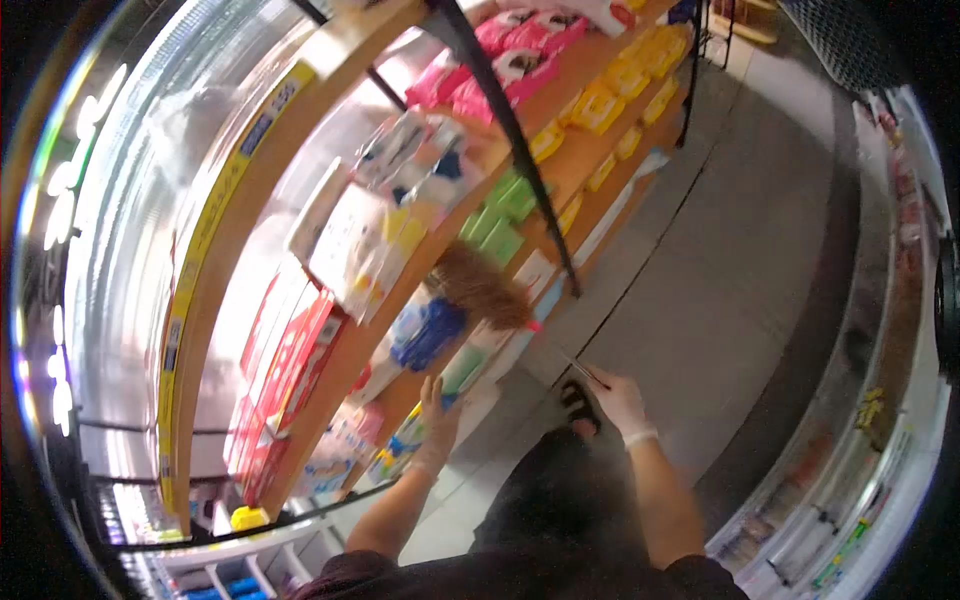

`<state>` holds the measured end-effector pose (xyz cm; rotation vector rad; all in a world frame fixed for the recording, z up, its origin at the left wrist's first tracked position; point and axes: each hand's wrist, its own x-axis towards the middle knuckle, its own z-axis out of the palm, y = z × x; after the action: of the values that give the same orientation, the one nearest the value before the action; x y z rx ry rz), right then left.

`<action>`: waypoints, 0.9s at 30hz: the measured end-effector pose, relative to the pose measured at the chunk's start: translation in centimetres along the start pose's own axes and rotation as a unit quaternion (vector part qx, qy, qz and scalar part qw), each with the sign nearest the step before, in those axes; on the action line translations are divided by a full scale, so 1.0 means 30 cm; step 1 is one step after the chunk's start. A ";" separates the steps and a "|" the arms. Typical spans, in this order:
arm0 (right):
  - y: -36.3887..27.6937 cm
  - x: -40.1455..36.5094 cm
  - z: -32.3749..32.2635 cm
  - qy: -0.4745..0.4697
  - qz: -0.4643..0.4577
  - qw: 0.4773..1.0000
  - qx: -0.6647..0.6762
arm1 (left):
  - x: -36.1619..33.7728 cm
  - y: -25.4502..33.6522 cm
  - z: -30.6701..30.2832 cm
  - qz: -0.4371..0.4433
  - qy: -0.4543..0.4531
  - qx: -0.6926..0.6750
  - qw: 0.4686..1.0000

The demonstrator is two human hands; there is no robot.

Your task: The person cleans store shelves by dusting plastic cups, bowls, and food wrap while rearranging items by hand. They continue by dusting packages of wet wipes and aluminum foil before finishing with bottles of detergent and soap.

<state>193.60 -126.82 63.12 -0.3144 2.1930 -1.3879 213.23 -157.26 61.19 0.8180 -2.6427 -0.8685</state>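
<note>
My right hand (620, 402), in what looks like a thin pale glove, is closed around the thin handle of a duster. The brown, fluffy head of the duster (482, 288) reaches across to the shelf, over the edge near blue packs (428, 332) and green packs (497, 222). My left hand (437, 428), also pale-gloved, is raised with its fingers stretched out and holds nothing. It is beside the lower shelf, close to the packs there.
Shelving with wooden boards (365, 350) runs along the left, carrying red boxes (290, 350), pink packs (530, 50) and yellow packs (600, 105). A black upright (520, 150) stands at its front. Grey floor (690, 280) lies ahead; a long display case (860, 460) lines the right.
</note>
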 end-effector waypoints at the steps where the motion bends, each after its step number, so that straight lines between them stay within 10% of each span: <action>1: 0.142 -0.013 -0.049 0.047 0.061 0.996 0.031 | 0.043 0.054 -0.008 -0.004 -0.014 0.049 0.999; 8: 0.306 -0.236 -0.702 0.133 0.337 0.931 0.043 | 0.321 0.200 0.153 0.053 -0.132 -0.062 0.988; 13: 0.301 0.102 -0.707 0.357 0.277 0.857 0.247 | 0.679 0.612 0.346 0.178 -0.243 -0.026 0.953; 15: 0.080 0.322 -0.654 0.318 0.207 0.916 0.128 | 0.784 0.840 0.405 0.265 -0.253 -0.025 0.930; 19: -0.094 0.747 -0.608 0.037 0.037 0.997 0.056 | 0.980 1.011 0.552 0.177 -0.308 0.028 0.934; 22: -0.019 1.051 -0.768 0.062 -0.036 0.994 -0.085 | 1.087 1.148 0.622 0.068 -0.309 0.032 0.948; 24: 0.057 1.252 -0.971 0.078 0.138 0.974 0.164 | 1.088 1.188 0.607 -0.006 -0.308 0.053 0.950; 27: 0.175 1.481 -1.168 0.195 0.103 0.910 0.352 | 1.105 1.211 0.656 -0.052 -0.307 0.074 0.947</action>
<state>137.84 -117.73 56.85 0.4809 1.7577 -2.1195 162.87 -142.99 69.28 0.8316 -3.2604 -1.1120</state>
